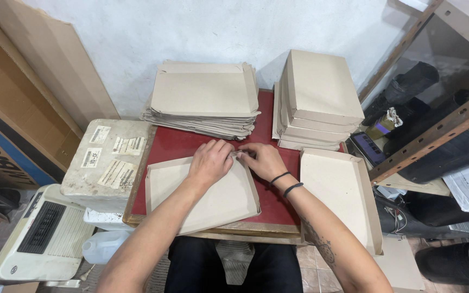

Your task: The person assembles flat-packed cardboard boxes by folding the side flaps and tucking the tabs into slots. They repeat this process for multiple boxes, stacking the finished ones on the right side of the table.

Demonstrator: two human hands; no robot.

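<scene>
The far corner of a flat cardboard tray (202, 198) is pinched by the left hand (210, 161) and right hand (264, 160), fingers curled shut. The fold itself is hidden beneath the fingertips. The red table (175, 144) is partly covered.

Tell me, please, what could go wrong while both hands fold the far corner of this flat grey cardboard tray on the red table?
The left hand and right hand press one corner of the grey cardboard tray, whose near edge overhangs the red table; it might tip toward the lap. The finished grey tray on the right also overhangs and could slide. The stack of folded boxes leans slightly.
</scene>
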